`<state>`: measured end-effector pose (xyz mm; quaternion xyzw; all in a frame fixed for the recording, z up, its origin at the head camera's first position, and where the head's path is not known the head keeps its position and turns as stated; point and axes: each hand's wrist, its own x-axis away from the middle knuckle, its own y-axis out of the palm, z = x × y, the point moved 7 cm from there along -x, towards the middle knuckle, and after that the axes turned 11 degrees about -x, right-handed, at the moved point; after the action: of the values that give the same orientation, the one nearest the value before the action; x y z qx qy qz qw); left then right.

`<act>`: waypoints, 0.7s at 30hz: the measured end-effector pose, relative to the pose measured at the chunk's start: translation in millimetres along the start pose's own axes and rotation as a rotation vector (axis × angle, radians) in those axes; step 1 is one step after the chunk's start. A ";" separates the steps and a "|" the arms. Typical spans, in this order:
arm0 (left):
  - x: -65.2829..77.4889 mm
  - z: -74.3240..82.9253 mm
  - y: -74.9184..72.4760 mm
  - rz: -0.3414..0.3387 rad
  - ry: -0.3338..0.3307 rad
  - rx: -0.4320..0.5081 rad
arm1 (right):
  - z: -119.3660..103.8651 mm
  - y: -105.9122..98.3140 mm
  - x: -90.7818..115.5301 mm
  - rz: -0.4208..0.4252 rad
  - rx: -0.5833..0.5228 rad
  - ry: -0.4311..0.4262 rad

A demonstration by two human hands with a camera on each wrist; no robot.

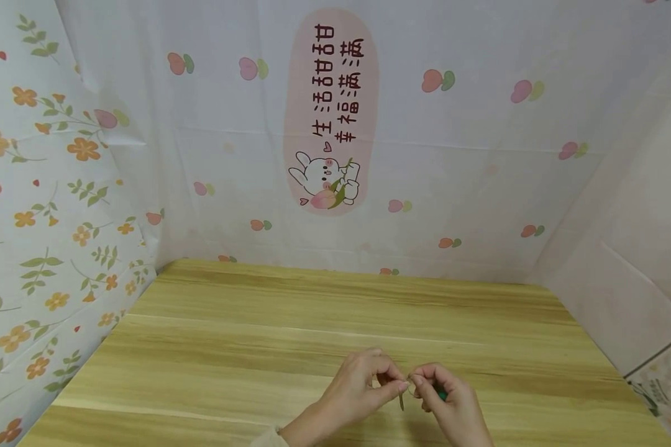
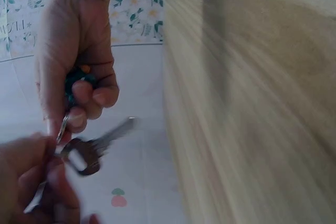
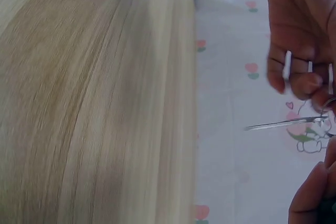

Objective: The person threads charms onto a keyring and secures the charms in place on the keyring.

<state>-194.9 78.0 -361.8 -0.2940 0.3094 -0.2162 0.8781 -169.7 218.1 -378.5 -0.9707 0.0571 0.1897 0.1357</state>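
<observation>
A dark-headed, silver-bladed metal key (image 2: 101,146) is held at a thin silver metal ring (image 2: 62,128), pinched by the left hand (image 1: 363,386) and the right hand (image 1: 454,402); handling seems unfinished, full threading cannot be told

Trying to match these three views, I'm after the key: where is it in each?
Head: key, near the bottom, just right of centre, by the left hand.
Left wrist: key, lower left, flat side showing.
Right wrist: key, right of centre, below mid-height, edge-on.
Shared landmark: the wooden table.
</observation>
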 end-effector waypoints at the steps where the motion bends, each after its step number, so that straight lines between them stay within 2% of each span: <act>1: 0.1 -0.6 1.8 -0.030 -0.007 0.012 | -1.8 0.3 0.0 -0.012 0.004 -0.022; 4: 1.2 -3.5 7.5 -0.112 -0.049 0.060 | -9.5 2.6 1.0 -0.060 0.019 -0.133; 7: 2.2 -6.6 9.6 -0.128 -0.101 0.089 | -13.5 4.9 2.5 -0.084 0.034 -0.208; 11: 2.3 -6.1 7.8 -0.075 -0.091 0.046 | -9.3 3.9 2.6 -0.040 0.040 -0.158; 15: 2.5 -2.6 5.3 -0.033 -0.048 -0.010 | -6.1 2.1 2.0 -0.005 0.045 -0.106; 19: 2.8 -1.2 4.6 -0.043 -0.036 -0.029 | -7.6 2.4 1.4 -0.023 0.043 -0.101; 21: 3.1 -2.7 5.3 -0.067 -0.064 -0.009 | -9.4 3.4 1.4 -0.043 0.045 -0.120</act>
<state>-193.5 79.1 -368.2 -0.3149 0.2720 -0.2344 0.8786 -165.6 212.1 -371.5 -0.9554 0.0320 0.2430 0.1647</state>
